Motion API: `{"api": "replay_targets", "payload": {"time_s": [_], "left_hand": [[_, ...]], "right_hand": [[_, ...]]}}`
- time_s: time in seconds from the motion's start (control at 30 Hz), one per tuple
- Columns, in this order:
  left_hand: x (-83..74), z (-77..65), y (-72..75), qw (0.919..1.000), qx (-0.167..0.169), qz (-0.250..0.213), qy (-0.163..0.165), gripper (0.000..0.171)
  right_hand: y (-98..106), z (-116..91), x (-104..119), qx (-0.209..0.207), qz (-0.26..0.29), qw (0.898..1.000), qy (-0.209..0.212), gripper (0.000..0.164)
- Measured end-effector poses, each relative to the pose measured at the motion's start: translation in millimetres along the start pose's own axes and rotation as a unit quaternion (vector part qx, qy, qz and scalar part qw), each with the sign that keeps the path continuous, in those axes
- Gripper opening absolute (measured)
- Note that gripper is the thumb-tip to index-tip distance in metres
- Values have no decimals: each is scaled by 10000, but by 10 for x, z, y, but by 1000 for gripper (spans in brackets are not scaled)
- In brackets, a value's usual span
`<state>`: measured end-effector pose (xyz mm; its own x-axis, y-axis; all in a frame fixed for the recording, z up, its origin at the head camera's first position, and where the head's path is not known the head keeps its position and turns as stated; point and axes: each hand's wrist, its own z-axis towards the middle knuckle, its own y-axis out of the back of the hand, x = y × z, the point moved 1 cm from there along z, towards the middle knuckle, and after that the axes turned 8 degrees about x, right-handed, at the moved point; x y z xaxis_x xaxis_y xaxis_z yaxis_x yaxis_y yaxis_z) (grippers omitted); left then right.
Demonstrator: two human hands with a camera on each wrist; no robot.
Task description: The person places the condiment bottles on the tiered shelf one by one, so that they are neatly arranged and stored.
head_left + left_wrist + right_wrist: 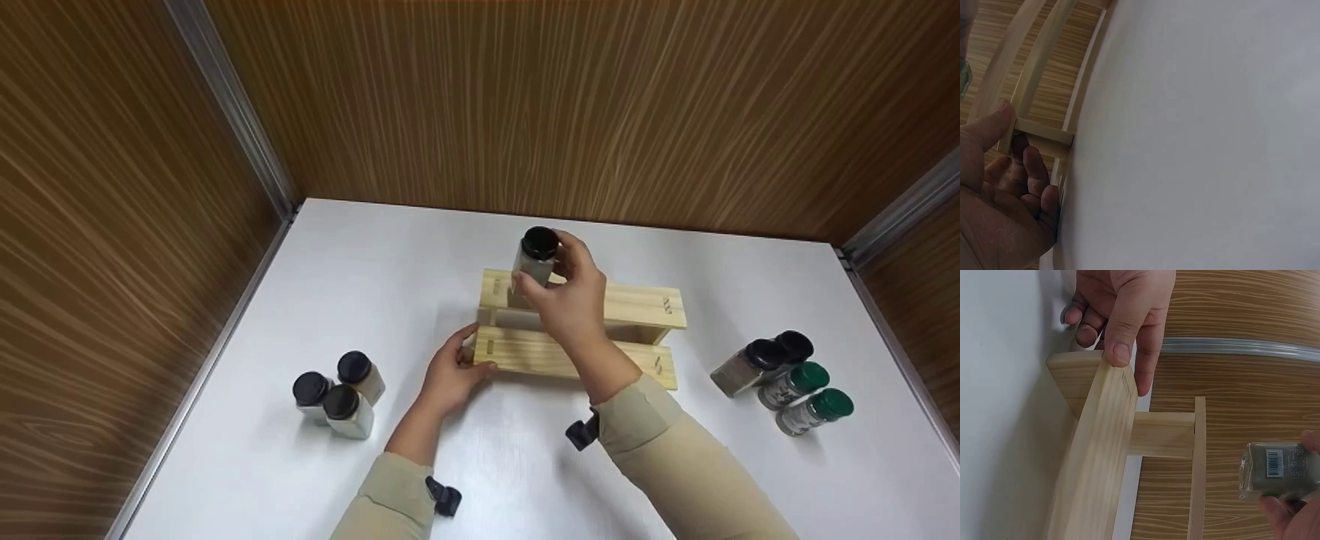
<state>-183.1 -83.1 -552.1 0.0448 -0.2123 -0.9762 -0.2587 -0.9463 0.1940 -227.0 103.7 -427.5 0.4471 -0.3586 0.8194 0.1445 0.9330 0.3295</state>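
A two-step wooden rack [540, 352] stands on the white table. My left hand [448, 375] grips the left end of its lower step, thumb on top and fingers beneath, as the left wrist view shows. With my right hand [574, 300] I hold a spice jar [534, 259] with a black lid and greyish contents, upright over the left end of the upper step [637, 304]. In the right wrist view the jar [1280, 468] shows a barcode label and is apart from the rack; my left hand [1129, 315] pinches the step's end there.
Black-lidded jars [351, 416] form a group of three at the left. At the right stand two dark black-lidded jars [739, 369] and two green-lidded jars [802, 414]. Wood-grain panels [525, 112] wall the table's back and sides.
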Motion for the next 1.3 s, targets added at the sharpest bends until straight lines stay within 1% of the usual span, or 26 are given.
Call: {"api": "replay_targets", "payload": {"time_s": [0.2,0.33,0.5,0.6,0.77,0.97,1.1,1.3], "left_hand": [[4,-1,-17,9999,-14,-67,-101,72],[7,2,-39,9999,-36,-53,-129,67],[7,1,-63,9996,42,-228,-185,61],[5,-1,-81,9994,77,-267,-192,59],[3,-9,-107,9995,87,-196,-214,56],[8,-15,-117,9994,105,-278,-203,56],[17,-19,-121,9991,112,-329,-243,57],[37,-29,-117,9989,148,-315,-308,57]], "right_hand": [[-92,24,-18,86,34,9999,-91,65],[-131,39,-34,181,41,9997,-157,66],[-157,80,-56,203,26,9995,-254,65],[-167,99,-68,191,47,9991,-388,65],[-198,108,-83,247,88,9974,-666,67],[-249,109,-113,292,74,9956,-882,67],[-279,108,-122,266,83,9957,-879,67],[-309,90,-136,342,84,9966,-742,66]]}}
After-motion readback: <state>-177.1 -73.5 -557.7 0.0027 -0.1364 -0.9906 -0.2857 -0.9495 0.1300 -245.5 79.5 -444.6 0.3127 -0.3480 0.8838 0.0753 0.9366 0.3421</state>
